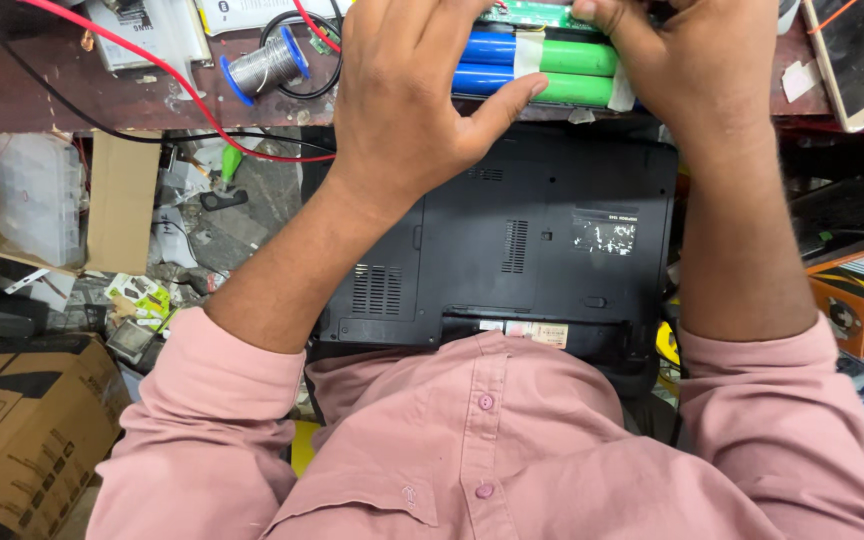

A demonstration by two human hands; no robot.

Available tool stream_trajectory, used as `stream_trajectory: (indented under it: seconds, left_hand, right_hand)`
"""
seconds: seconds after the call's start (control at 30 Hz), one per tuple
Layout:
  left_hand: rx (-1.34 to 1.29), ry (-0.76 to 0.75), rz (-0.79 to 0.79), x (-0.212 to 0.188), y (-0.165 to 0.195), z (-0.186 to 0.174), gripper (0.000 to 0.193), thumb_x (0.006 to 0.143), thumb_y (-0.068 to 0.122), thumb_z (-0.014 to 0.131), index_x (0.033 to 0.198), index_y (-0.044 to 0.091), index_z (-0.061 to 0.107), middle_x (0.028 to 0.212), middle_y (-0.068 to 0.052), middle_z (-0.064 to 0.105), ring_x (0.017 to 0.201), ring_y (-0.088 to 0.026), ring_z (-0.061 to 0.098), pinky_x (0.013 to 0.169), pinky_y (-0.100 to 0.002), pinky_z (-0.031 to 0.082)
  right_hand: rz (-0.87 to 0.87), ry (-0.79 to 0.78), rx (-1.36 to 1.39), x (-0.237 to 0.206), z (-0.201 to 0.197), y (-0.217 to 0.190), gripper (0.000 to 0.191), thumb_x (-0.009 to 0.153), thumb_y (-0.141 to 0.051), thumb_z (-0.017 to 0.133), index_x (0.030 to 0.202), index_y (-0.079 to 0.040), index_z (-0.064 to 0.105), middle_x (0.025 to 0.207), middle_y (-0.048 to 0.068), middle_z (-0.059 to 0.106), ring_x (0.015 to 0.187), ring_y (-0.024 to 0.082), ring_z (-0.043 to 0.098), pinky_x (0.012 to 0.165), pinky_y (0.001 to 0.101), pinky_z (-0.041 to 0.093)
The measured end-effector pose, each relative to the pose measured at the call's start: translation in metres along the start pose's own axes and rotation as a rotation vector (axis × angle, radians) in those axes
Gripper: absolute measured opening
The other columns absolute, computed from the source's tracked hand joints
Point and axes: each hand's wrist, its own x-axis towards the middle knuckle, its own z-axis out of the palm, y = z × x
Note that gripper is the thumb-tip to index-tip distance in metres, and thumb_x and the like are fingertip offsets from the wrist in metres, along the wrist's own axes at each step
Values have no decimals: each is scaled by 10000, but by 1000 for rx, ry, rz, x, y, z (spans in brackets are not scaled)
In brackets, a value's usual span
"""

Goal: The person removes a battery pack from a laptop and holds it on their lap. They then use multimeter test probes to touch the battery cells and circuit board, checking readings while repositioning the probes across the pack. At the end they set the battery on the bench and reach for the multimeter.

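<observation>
While both hands grip, battery pack [542, 68] overhangs the bench edge [152, 115].

Battery pack [542, 68]: cylindrical cells, blue at one end, green at the other, joined by a pale tape band.
Circuit strip [527, 12], above the battery pack: green.
Laptop underside [542, 240], below the battery pack: matte black, one white-speckled label.
Solder spool [264, 66], left of the battery pack: silver wire, blue flanges.
Cable [167, 75], left of the battery pack: red.
Worktop [42, 100]: dark reddish-brown.
Shirt [482, 440]: dusty pink, matching buttons.
Cardboard box [12, 430], lower left of the laptop underside: brown, black print.
</observation>
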Motion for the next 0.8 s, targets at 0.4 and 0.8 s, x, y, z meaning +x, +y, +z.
stream_trajectory:
  seconds: [0.4, 0.8]
  left_hand:
    - [74, -44, 18, 1, -13, 12, 545, 981, 487, 796, 1248, 56, 596, 1157, -143, 535, 1113, -345, 532, 974, -483, 437]
    - [931, 331, -367, 4, -52, -119, 450, 841, 491, 859, 867, 77, 687, 835, -165, 633, 861, -396, 600, 846, -540, 448]
  right_hand:
    - [-107, 24, -100, 12, -4, -2, 176, 886, 20, 803, 1058, -18, 793, 856, 95, 645, 794, 220, 633, 737, 310, 478]
    - [40, 21, -61, 26, 8, -5, 96, 949, -27, 836, 1030, -67, 804, 834, 90, 655, 804, 239, 633, 711, 352, 476]
